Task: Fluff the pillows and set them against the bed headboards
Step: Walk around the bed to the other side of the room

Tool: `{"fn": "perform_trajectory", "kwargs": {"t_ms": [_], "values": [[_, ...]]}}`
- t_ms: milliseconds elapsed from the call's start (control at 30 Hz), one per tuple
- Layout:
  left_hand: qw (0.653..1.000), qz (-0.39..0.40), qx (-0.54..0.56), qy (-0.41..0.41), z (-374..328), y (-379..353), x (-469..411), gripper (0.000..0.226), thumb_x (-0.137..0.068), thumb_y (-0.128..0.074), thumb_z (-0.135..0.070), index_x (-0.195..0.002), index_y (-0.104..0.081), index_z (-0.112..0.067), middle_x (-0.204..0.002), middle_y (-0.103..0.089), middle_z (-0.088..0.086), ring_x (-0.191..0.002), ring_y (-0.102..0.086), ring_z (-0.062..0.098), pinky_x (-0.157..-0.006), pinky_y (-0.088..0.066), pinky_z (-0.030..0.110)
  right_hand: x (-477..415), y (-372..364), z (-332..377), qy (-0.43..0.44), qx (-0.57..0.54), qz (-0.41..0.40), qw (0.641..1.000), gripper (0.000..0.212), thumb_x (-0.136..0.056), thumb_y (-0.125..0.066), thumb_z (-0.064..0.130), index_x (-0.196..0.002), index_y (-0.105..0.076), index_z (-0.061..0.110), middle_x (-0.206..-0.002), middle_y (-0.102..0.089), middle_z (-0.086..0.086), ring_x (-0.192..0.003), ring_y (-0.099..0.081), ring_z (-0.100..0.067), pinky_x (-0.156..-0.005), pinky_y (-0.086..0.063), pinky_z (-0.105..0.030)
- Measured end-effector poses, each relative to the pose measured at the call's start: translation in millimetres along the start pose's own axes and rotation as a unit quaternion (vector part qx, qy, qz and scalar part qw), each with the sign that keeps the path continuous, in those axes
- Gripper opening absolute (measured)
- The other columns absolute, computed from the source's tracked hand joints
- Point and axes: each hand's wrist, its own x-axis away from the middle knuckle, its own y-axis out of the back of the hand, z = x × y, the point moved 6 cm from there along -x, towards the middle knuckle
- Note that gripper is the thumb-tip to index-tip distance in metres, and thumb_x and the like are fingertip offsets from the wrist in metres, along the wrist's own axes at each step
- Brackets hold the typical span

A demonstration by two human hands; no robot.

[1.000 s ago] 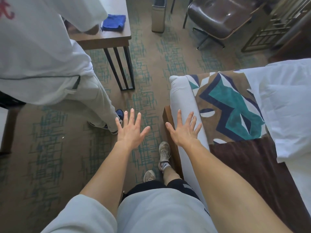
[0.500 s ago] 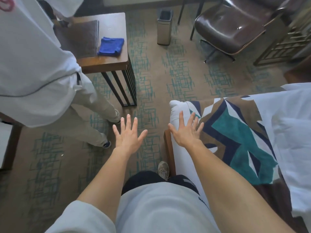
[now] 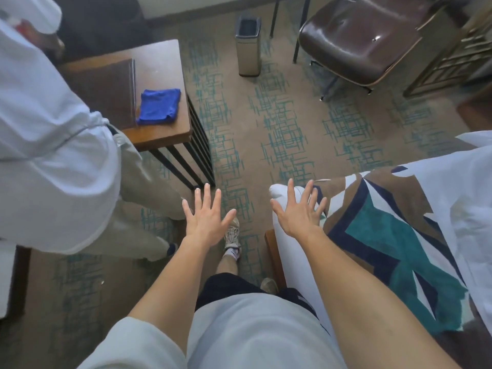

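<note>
A tan carpet [image 3: 279,123] with teal line patterns is seen across most of the floor. The right side is taken up by a bed [image 3: 295,259], whose white corner and side are shown above a wooden base [image 3: 274,251]. A runner [image 3: 386,235] patterned in teal, navy, brown and white is laid across the bed, and white bedding [image 3: 466,209] is heaped beyond it at the right edge. Whether that bedding is a pillow cannot be told.

The left side is filled by a second person [image 3: 53,169] in a white top and beige trousers, stood just beside a wooden side table [image 3: 159,62] with black bar legs. A brown leather chair [image 3: 359,35] is placed at the upper right, well apart from the bed. A slim metal waste bin [image 3: 249,46] is stood upright on the carpet between table and chair. On the tabletop a dark folder [image 3: 106,89] is laid flat, with a folded blue cloth [image 3: 159,106] just beside it.

The left hand [image 3: 205,222] is held out over the carpet, palm down, fingers straight and spread, with nothing grasped. The right hand [image 3: 298,214] is spread likewise over the bed's near corner, also with nothing grasped; contact with the bed cannot be judged. A pale sneaker [image 3: 232,237] is seen on the floor below the left hand.
</note>
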Motion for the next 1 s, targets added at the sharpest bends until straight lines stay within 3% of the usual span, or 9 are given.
{"fn": "perform_trajectory", "kwargs": {"t_ms": [600,1000], "values": [[0.985,-0.039,-0.053,-0.161,10.2,145.5,-248.0,0.080,-0.098,-0.019,-0.072,-0.162,-0.007,-0.025,-0.170,0.009,0.004,-0.155,0.014,0.029,-0.120,0.008,0.062,-171.0,124.4,89.6,-0.128,-0.097,-0.045,0.986,0.081,-0.097,-0.012,0.073,-0.159,0.018,0.030,-0.164,0.025,-0.022,-0.154,0.016,-0.036,-0.119,0.014,-0.058],[0.969,-0.024,-0.084,-0.229,-49.4,179.6,-321.5,0.081,-0.097,-0.012,-0.072,-0.162,-0.001,-0.025,-0.170,0.013,0.005,-0.155,0.016,0.030,-0.120,0.008,0.063,-213.3,161.3,59.6,-0.197,-0.077,-0.056,0.976,0.081,-0.097,-0.010,0.073,-0.160,0.017,0.030,-0.165,0.022,-0.023,-0.155,0.014,-0.037,-0.119,0.013,-0.059]]}}
